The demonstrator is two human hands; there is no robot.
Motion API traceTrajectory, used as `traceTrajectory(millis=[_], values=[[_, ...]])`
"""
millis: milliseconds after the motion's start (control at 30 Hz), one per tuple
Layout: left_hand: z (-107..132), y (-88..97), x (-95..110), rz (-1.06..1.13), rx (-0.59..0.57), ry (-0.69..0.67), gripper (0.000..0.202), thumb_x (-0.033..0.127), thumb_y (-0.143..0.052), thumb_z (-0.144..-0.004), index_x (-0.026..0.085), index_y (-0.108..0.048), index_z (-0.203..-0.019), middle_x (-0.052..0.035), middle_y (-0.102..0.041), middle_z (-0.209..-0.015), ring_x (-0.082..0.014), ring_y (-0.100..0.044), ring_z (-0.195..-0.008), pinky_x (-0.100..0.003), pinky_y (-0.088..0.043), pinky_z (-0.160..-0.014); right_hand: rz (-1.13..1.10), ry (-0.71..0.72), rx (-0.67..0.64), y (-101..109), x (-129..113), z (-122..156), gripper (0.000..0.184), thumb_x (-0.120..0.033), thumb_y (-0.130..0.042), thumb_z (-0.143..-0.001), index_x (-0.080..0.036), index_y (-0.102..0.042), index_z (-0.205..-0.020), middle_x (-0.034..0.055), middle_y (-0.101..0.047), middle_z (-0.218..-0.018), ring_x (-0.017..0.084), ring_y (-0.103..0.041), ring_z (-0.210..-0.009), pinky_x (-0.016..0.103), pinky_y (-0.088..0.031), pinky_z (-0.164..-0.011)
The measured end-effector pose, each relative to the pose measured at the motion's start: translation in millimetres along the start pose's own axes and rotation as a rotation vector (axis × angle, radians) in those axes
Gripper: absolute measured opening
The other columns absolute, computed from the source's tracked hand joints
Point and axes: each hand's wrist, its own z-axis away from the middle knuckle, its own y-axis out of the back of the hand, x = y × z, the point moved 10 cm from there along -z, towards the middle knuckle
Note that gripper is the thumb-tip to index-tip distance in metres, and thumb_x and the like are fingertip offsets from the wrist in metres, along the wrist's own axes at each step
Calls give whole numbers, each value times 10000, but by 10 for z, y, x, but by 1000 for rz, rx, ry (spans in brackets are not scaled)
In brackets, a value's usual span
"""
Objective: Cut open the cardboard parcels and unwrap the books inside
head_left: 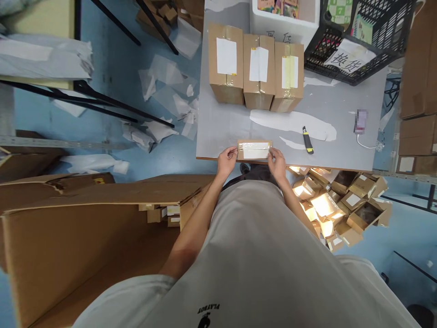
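A small cardboard box (246,155) with a white label and clear tape across its top is at the near edge of the grey table (218,127). My left hand (227,161) grips its left end, fingers closed in a pinch. At the right end, my right hand (276,163) holds the box with thumb and fingers closed on the corner. Farther right on the table lies a black and yellow utility knife (307,140), apart from both hands. Behind the small box, taller taped cardboard boxes (259,73) with white labels stand side by side in a row.
At the back stand a white foam box (285,29) and a black plastic crate (355,59) with a handwritten sign. A corded device (361,121) sits at right. A large open carton (75,246) is left of me; opened boxes (355,200) pile on the floor right.
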Motion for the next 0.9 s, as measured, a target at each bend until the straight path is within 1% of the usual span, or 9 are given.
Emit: traceTrajectory(millis=[167,300,367,433,533,633,733,800,900], values=[[-47,-126,104,25,-25,-46,304,268,-661,-1015,186,-813,-1266,-126,-836,-1342,-283,-766,-1315,-458,-570,-1234,72,12,-7,110,27,25,587,-621,-464,-1134,-195,-748,-1422,201,-720,-1552,380,-596,-1511,620,-400,-1368],[-193,-230,-86,35,-13,95,358,239,-705,-968,165,-800,-1305,-174,-773,-1476,-318,-741,-1369,-478,-547,-1252,82,-33,25,302,147,-18,652,-707,-407,-1136,-195,-764,-1323,222,-767,-1441,384,-662,-1443,586,-454,-1322],[-232,-364,-164,44,-46,152,346,272,-715,-968,164,-805,-1284,-186,-790,-1430,-332,-748,-1354,-495,-567,-1221,71,-72,68,424,206,-34,680,-749,-404,-1124,-198,-767,-1287,220,-789,-1375,385,-693,-1398,578,-485,-1290],[-232,-546,-157,59,-100,155,313,310,-687,-990,170,-817,-1238,-169,-831,-1320,-320,-776,-1286,-486,-607,-1162,37,-101,136,562,229,-29,715,-780,-408,-1111,-193,-763,-1315,213,-783,-1402,377,-692,-1406,563,-506,-1275],[-168,-839,-36,90,-192,123,316,359,-663,-1014,167,-829,-1203,-143,-856,-1245,-290,-808,-1176,-442,-652,-1072,-43,-142,174,670,212,9,740,-792,-416,-1105,-197,-766,-1372,190,-764,-1483,353,-696,-1405,530,-561,-1230],[-93,-1028,145,110,-256,74,324,380,-709,-1004,151,-842,-1191,-133,-861,-1250,-286,-812,-1161,-421,-651,-1069,-105,-172,135,641,159,38,729,-798,-503,-1074,-194,-792,-1361,184,-769,-1490,353,-702,-1403,520,-606,-1186],[-61,-1005,296,106,-260,26,326,385,-747,-994,148,-849,-1193,-120,-864,-1263,-296,-812,-1170,-432,-635,-1106,-156,-157,121,582,104,19,722,-794,-617,-1024,-188,-799,-1372,182,-763,-1502,360,-696,-1425,529,-617,-1183],[-60,-880,374,89,-228,-14,356,413,-765,-994,155,-848,-1225,-116,-861,-1284,-305,-815,-1170,-435,-639,-1100,-203,-146,92,508,103,-28,726,-794,-637,-1012,-191,-798,-1383,174,-774,-1490,357,-717,-1400,534,-627,-1171],[-62,-656,424,47,-161,-42,377,421,-779,-992,172,-844,-1267,-119,-852,-1311,-306,-814,-1183,-433,-643,-1102,-237,-136,-20,329,134,-141,726,-814,-620,-1004,-198,-823,-1329,157,-821,-1410,360,-774,-1307,544,-634,-1152]])
